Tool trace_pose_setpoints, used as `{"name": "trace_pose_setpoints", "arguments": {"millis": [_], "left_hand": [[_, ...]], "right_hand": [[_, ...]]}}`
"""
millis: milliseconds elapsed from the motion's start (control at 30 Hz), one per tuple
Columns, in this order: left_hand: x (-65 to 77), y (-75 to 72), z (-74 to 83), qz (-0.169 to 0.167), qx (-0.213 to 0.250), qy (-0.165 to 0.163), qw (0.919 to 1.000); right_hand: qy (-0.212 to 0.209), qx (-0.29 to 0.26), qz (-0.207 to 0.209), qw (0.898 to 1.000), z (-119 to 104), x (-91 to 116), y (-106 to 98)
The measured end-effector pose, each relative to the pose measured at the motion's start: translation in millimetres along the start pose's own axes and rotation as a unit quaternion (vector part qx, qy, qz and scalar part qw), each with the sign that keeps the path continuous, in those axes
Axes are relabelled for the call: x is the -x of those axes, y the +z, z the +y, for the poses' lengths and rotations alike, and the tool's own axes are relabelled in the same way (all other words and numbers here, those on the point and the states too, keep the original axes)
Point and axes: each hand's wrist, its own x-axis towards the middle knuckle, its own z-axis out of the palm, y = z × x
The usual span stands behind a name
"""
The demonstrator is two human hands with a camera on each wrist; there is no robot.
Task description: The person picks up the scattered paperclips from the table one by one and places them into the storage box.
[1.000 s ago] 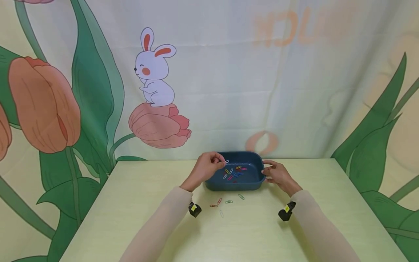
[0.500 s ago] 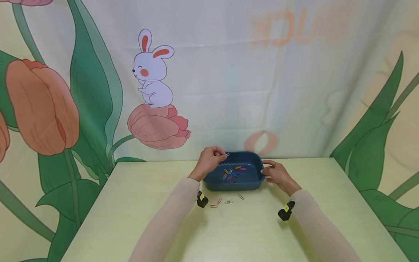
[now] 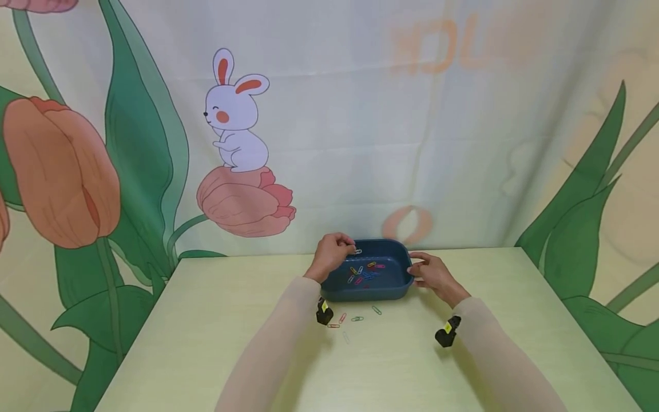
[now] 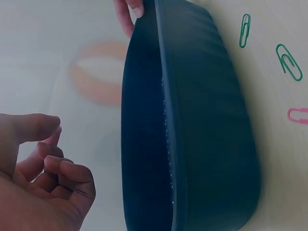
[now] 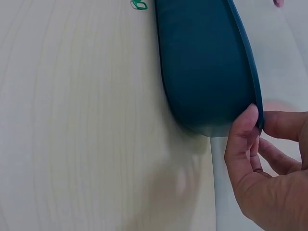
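Observation:
My left hand (image 3: 332, 254) is over the left end of a dark blue rectangular tray (image 3: 366, 293). A white paper clip (image 3: 358, 251) shows at its thumb and index fingertips, over the tray's inside. In the left wrist view the thumb and index tips of the left hand (image 4: 48, 168) meet and the other fingers curl in; the clip is not discernible there. My right hand (image 3: 435, 276) grips the tray's right end, its thumb and fingers on either side of the rim (image 5: 255, 82). Several coloured paper clips (image 3: 368, 276) lie on the tray floor.
In front of the tray, several loose clips lie on the pale table (image 3: 391, 366): a green clip (image 3: 377, 310), another green clip (image 3: 357, 319), a pink clip (image 3: 342, 317), a red clip (image 3: 333, 326) and a pale clip (image 3: 346, 337). A printed curtain (image 3: 329, 143) hangs behind.
My left hand rose slightly with the white clip, then the clip dropped a little lower beside the fingertips. The left forearm shifted right. The right hand stays on the tray's end.

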Motion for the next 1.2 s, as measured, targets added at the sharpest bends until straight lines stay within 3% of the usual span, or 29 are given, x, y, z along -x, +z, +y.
{"name": "trace_pose_setpoints", "arguments": {"millis": [133, 400, 767, 1067, 1200], "left_hand": [[1.2, 1.6, 0.0, 0.005, -0.006, 0.000, 1.0000], [8.4, -3.1, 7.9, 0.011, 0.004, 0.048, 0.9988], [32.8, -14.0, 21.9, 0.015, -0.029, 0.127, 0.9914], [57.6, -23.2, 21.1, 0.010, -0.041, 0.158, 0.9865], [66.3, -26.3, 19.3, 0.010, -0.043, 0.156, 0.9868]], "right_hand": [[0.002, 0.002, 0.002, 1.000, -0.5, -0.7, 0.3], [0.002, 0.000, 0.001, 1.000, -0.6, -1.0, -0.5], [0.005, -0.004, 0.003, 1.000, -2.2, 0.6, 1.2], [0.004, -0.005, 0.007, 1.000, 1.6, 0.1, 4.1], [0.003, -0.004, 0.004, 1.000, -0.1, 0.5, 3.4]]}}
